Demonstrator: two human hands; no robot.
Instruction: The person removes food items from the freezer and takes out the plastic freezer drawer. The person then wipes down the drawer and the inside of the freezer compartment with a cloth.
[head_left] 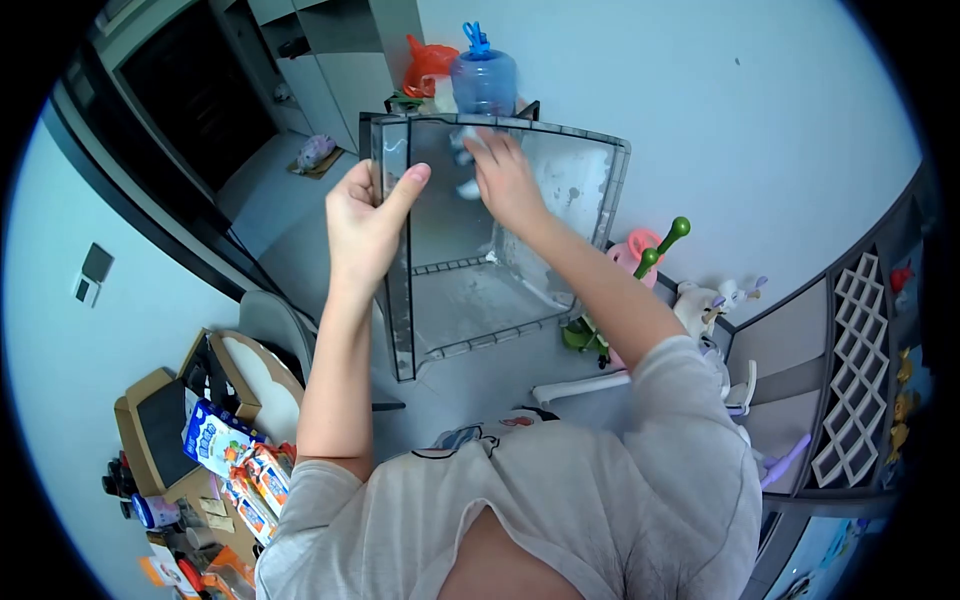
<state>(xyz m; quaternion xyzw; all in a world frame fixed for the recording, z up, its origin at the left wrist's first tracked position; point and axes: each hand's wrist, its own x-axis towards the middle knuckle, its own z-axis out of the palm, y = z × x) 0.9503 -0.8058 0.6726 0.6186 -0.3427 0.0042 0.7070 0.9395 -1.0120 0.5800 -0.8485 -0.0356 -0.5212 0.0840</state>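
A see-through plastic bin [505,348] with a dark ribbed rim is held up in front of me, tilted, its open side towards me. Whitish smudges and streaks mark its inner walls. My left hand [368,215] grips the bin's left edge, thumb on the near side and fingers curled behind. At the upper part of the bin, my right hand [512,185] presses a crumpled white wipe [466,150] against the inner wall. The fingers partly hide the wipe, so whether it is cloth or tissue is unclear.
Behind the bin stand a blue water jug [484,82] and a red plastic bag [428,62]. Toys, including a green-handled one [663,245], sit to the right by a grey playpen fence [850,370]. Lower left are a cardboard box [150,400], packets [265,480] and a grey chair [275,325].
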